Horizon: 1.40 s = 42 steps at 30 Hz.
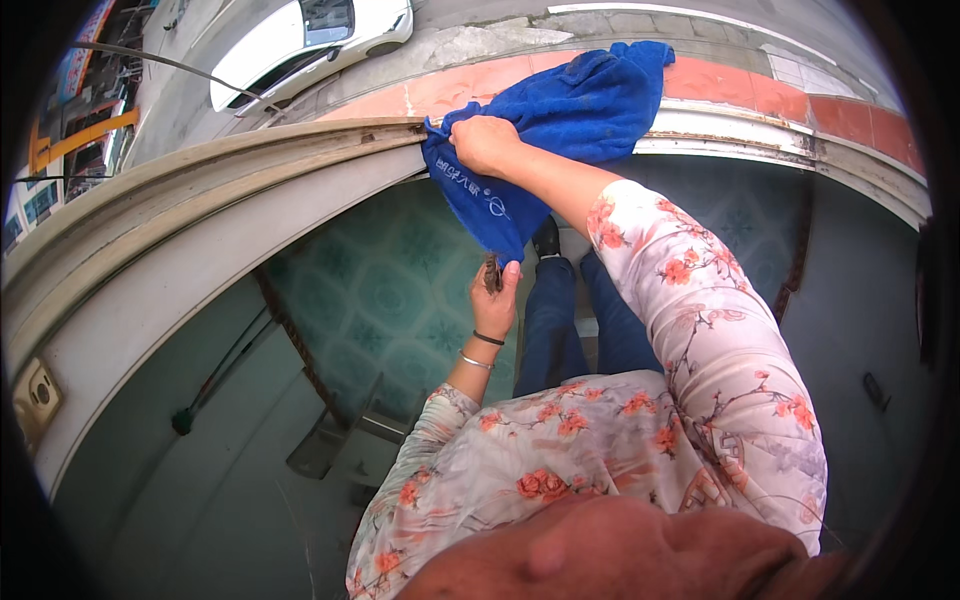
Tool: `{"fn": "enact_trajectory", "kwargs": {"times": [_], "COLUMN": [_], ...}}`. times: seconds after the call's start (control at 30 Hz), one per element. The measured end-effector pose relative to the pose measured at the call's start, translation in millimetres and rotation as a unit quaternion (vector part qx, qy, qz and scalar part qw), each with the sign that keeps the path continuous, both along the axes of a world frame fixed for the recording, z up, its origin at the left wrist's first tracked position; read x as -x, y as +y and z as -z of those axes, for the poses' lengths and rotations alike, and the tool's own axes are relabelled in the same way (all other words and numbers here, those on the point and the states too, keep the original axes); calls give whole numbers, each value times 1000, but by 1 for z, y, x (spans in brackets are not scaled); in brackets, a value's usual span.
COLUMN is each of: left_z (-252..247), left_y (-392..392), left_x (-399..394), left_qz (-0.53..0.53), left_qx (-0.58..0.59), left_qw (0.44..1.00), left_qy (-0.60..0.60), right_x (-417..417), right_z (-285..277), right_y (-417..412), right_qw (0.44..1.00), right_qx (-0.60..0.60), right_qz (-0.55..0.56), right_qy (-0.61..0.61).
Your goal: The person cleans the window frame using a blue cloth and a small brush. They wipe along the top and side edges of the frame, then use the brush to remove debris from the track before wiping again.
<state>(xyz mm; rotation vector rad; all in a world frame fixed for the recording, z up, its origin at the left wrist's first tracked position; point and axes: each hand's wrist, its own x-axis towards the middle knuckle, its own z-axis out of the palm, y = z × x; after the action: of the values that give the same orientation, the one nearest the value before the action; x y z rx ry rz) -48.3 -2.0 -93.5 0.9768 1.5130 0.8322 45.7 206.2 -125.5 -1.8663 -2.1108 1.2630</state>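
A blue towel [577, 105] with pale stitched writing lies bunched across the window frame's sill track [375, 135]. My right hand [484, 144] is closed on the towel, pressing it down at the track. Most of the cloth spreads to the right, over the sill and the reddish ledge outside. One end hangs inward and down to my left hand [495, 296], which pinches its tip between thumb and fingers. At that tip the cloth looks brown and soiled, or a small brown thing is held with it; I cannot tell which.
Below are a green patterned tile floor [390, 277] and my legs in blue jeans [551, 322]. A wall socket [36, 394] sits at far left, near a long-handled tool [225, 367]. Outside, reddish tiles [720, 82] edge a street with a white car [300, 52].
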Motion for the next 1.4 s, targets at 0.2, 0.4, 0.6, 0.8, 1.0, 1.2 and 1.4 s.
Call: {"fn": "enact_trajectory", "kwargs": {"times": [0.2,0.4,0.6,0.8,1.0,1.2,1.4], "left_z": [-3,-10,2,2,-8,-13,-13], "left_y": [-3,-26,0,27,47,51,62], "left_x": [-22,-13,8,-46,-150,-112,-43], "left_qz": [22,45,-46,114,415,301,53], "left_qx": [-22,-37,-17,-34,-170,-217,-101], "left_qw": [1000,998,998,992,894,929,992], "left_qy": [-1,9,36,51,15,-20,-46], "right_x": [-88,-48,-21,-175,-352,-265,-180], "right_z": [-20,-15,-13,-15,-61,-70,-18], "right_y": [-29,-17,-5,-40,-90,-85,-49], "right_qw": [995,999,997,985,911,980,990], "right_qx": [61,-30,-15,4,63,-25,-71], "right_qz": [68,-22,-30,43,136,124,46], "right_qy": [-46,-22,-63,-167,-383,-155,-110]}}
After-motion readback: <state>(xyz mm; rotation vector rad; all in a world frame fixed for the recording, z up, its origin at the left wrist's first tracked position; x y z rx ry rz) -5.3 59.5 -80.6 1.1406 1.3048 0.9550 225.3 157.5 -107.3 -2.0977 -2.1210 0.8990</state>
